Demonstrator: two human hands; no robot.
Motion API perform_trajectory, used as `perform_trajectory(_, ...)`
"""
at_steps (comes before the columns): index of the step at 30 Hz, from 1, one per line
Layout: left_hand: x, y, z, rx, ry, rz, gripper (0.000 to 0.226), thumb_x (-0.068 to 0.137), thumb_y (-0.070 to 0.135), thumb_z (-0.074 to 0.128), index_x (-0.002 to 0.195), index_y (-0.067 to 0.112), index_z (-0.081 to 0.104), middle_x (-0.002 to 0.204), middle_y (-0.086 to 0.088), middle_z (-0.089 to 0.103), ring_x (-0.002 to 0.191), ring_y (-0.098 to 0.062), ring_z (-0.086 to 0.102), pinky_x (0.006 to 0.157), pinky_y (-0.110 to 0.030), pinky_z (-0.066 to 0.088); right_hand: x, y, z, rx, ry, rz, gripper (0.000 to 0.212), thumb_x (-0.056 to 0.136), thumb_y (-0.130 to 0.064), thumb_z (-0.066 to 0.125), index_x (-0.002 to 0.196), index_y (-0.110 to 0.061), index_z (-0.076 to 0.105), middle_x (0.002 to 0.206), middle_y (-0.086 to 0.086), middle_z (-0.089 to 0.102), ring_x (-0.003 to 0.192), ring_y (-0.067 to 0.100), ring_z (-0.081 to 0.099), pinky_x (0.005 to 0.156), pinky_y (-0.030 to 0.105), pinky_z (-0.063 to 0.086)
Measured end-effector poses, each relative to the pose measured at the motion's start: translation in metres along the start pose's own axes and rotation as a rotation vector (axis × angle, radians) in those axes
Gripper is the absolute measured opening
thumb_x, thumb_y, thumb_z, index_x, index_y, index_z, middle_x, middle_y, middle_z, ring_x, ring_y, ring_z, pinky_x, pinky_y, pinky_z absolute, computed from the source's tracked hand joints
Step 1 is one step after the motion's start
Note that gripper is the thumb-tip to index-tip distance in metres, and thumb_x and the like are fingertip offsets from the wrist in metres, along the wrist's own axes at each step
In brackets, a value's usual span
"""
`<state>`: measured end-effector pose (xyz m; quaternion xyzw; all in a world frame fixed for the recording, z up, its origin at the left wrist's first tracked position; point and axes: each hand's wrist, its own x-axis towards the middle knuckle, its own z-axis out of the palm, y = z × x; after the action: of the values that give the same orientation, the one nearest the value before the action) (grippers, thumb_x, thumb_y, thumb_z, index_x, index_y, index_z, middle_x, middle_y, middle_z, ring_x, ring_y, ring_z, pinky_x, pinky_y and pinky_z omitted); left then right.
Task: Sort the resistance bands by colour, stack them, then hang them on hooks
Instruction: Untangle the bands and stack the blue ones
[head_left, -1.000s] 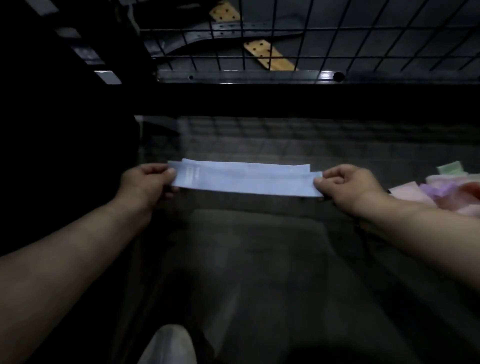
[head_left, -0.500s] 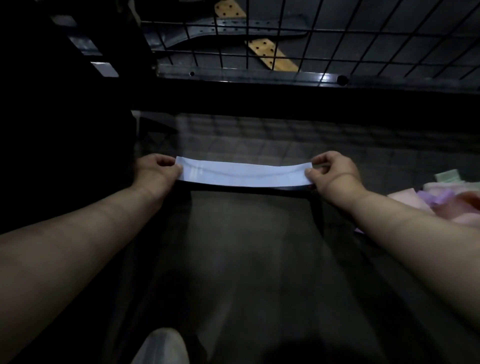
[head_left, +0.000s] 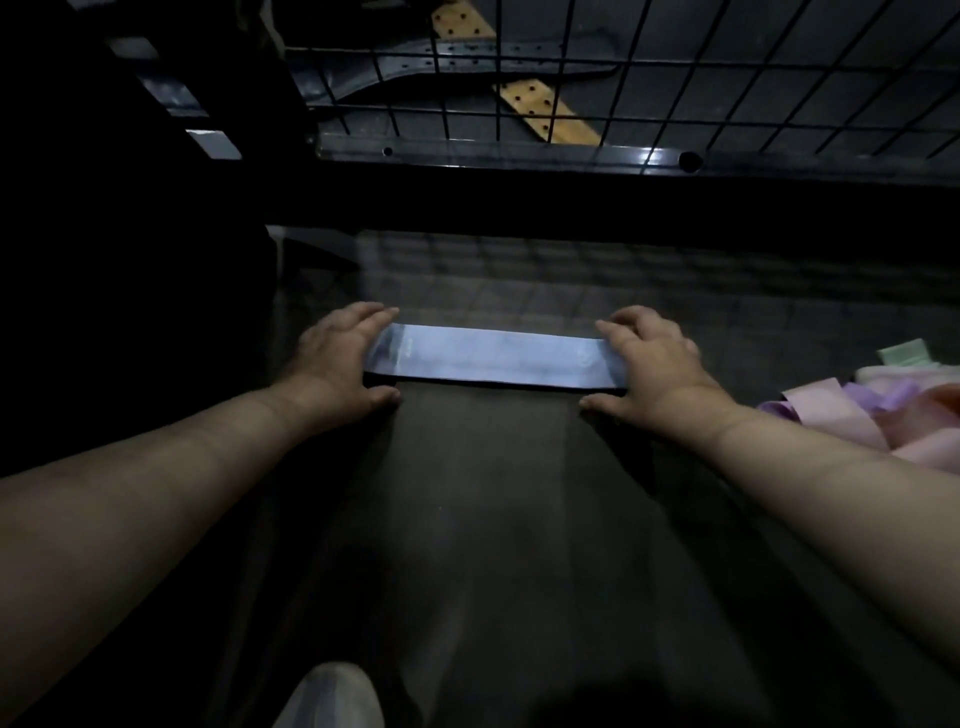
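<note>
On the dark surface (head_left: 493, 493), a blue band (head_left: 493, 358) lies flat; left hand (head_left: 337, 358) and right hand (head_left: 649, 364) press its ends, fingers straight.

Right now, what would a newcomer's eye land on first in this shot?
The pale blue band lies flat across the middle of the dark surface, the brightest thing in view, with the left hand and right hand resting on its two ends. At the right edge sits a loose pile of pink, purple and green bands; a wire grid spans the top.
</note>
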<state>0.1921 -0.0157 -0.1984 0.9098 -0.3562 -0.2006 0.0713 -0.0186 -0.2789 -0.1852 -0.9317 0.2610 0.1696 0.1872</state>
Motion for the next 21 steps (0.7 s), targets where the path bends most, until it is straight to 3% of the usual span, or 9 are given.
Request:
perform_trajectory(3,0.006,-0.003,-0.003,0.045,-0.054,0.074,0.086,0.074,0.03,0.083,0.148,0.021,0.041,0.151,-0.002,0.041,0.14,-0.024,0.035,0.116,-0.035,0.027,0.004,-0.003,-0.001,-0.051,-0.054,-0.024,0.088,0.082,-0.041,0.075,0.154,-0.019,0.029,0.152,0.001,0.03,0.139,0.026,0.027,0.115,0.035,0.022)
perform_trajectory(8,0.016,-0.004,-0.008,0.065,-0.023,0.098,0.067,0.08,0.025,0.077,0.142,0.019,0.051,0.142,-0.008,0.049,0.13,-0.031,0.044,0.11,-0.037,0.033,0.007,-0.004,-0.002,-0.074,-0.031,-0.022,0.067,0.09,-0.035,0.067,0.148,-0.02,0.037,0.149,0.003,0.035,0.136,0.027,0.032,0.111,0.034,0.022)
perform_trajectory(13,0.019,-0.004,-0.008,0.054,-0.025,0.119,0.068,0.079,0.029,0.078,0.141,0.021,0.051,0.141,-0.003,0.047,0.132,-0.026,0.041,0.111,-0.035,0.028,0.005,-0.003,-0.004,-0.102,-0.076,-0.034,0.072,0.091,-0.039,0.064,0.152,-0.021,0.03,0.147,0.004,0.032,0.134,0.028,0.032,0.112,0.035,0.024)
perform_trajectory(18,0.02,-0.005,-0.005,0.058,-0.022,0.151,0.067,0.081,0.027,0.077,0.142,0.019,0.051,0.136,-0.007,0.05,0.127,-0.03,0.045,0.11,-0.039,0.036,0.005,-0.004,-0.007,-0.076,-0.061,-0.038,0.06,0.092,-0.033,0.063,0.146,-0.021,0.038,0.145,0.005,0.034,0.128,0.03,0.035,0.109,0.033,0.027)
perform_trajectory(21,0.018,-0.005,-0.004,0.028,-0.071,0.111,0.08,0.077,0.032,0.08,0.147,0.019,0.044,0.143,-0.004,0.044,0.133,-0.028,0.038,0.114,-0.038,0.031,0.004,-0.002,-0.003,-0.051,-0.08,-0.022,0.078,0.087,-0.043,0.068,0.152,-0.021,0.031,0.145,0.006,0.03,0.133,0.029,0.032,0.113,0.035,0.025)
